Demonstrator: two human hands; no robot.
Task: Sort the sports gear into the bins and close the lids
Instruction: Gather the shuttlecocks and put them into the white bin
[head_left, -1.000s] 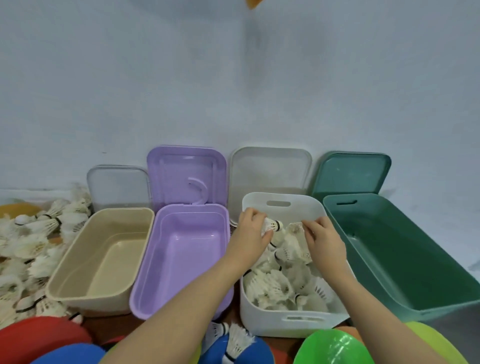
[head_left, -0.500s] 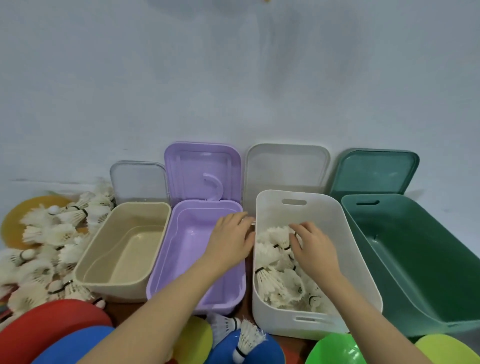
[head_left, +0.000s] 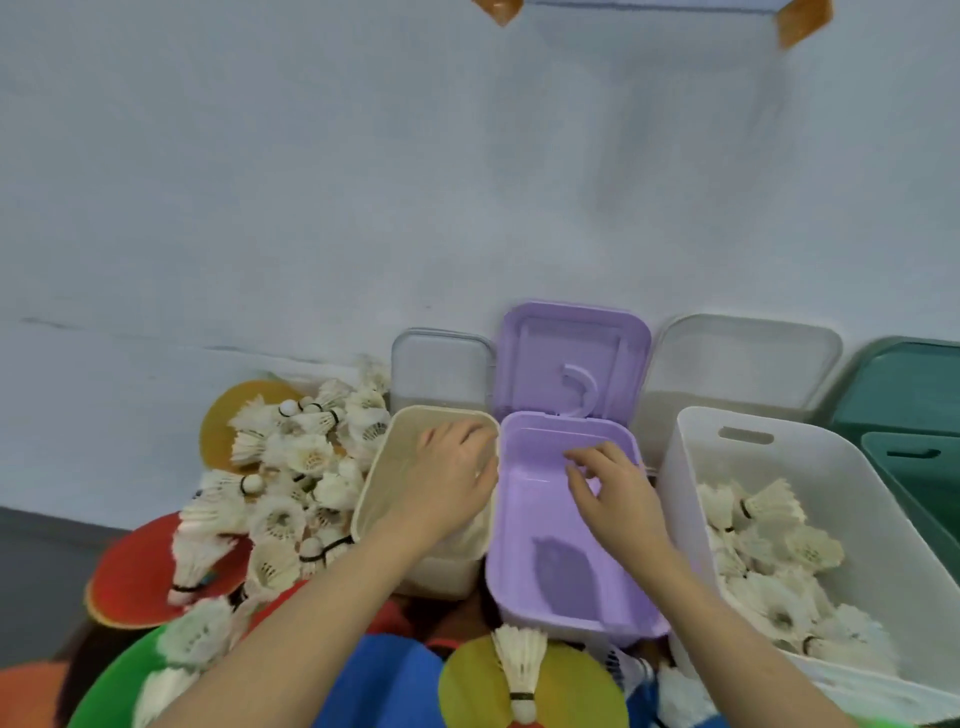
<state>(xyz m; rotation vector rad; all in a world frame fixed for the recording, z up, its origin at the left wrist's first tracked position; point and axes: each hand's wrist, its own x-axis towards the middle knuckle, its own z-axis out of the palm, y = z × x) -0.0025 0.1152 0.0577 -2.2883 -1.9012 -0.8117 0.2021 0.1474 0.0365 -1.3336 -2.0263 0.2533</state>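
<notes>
The left hand (head_left: 447, 480) hangs over the beige bin (head_left: 374, 499), just left of the purple bin (head_left: 566, 587), fingers loosely spread and holding nothing. The right hand (head_left: 618, 493) hovers over the purple bin itself, fingers loosely bent and empty. Loose shuttlecocks (head_left: 291, 467) lie heaped left of the beige bin, beyond both hands; more fill the white bin (head_left: 841, 467) right of the purple one.

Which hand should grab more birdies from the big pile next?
Probably the left hand. It hovers over the beige plastic bin, right beside the pile of white feather shuttlecocks. The right hand is farther away, over the purple plastic bin.
</notes>
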